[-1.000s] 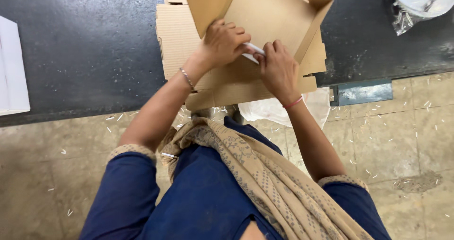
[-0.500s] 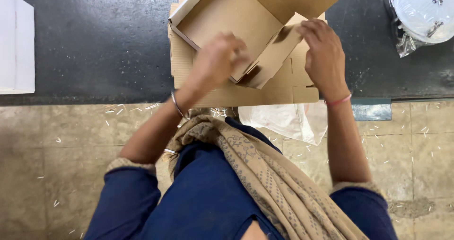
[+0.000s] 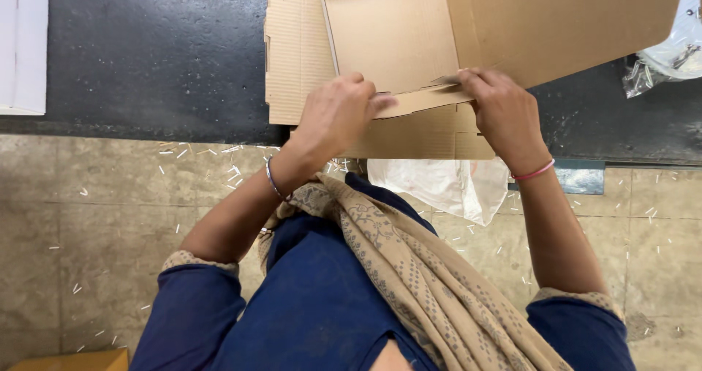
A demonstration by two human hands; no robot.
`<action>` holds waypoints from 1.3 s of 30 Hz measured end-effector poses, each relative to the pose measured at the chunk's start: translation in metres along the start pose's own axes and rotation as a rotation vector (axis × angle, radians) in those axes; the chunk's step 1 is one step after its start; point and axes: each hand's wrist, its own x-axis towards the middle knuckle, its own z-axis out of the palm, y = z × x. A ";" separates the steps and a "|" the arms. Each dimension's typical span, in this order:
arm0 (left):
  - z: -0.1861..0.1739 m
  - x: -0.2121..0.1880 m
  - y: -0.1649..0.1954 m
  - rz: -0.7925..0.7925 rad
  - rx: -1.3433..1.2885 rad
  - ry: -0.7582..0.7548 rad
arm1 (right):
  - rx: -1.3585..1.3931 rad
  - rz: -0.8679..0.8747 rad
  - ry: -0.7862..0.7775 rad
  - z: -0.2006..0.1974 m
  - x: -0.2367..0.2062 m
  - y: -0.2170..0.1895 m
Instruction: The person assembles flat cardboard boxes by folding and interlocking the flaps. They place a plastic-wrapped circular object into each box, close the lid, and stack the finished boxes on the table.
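A white sheet (image 3: 22, 45) lies at the far left of the dark table (image 3: 161, 56). Nearer the middle, the left hand (image 3: 333, 118) curls its fingers onto a flap of the brown cardboard box (image 3: 395, 34), which rests on flat cardboard sheets (image 3: 300, 56) at the table's edge. The right hand (image 3: 504, 115) pinches the same flap, and a clear plastic bag (image 3: 662, 53) lies far right.

Your desk (image 3: 146, 56) is dark and speckled. Flat cardboard (image 3: 296, 56) lies on it at the near edge, with the box (image 3: 395, 27) on top. A white sheet (image 3: 22, 45) sits at the far left, and a clear bag (image 3: 669, 56) at the right.
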 end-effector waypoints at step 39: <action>0.091 0.026 -0.022 0.195 0.184 0.213 | 0.243 -0.144 -0.184 0.057 0.045 0.018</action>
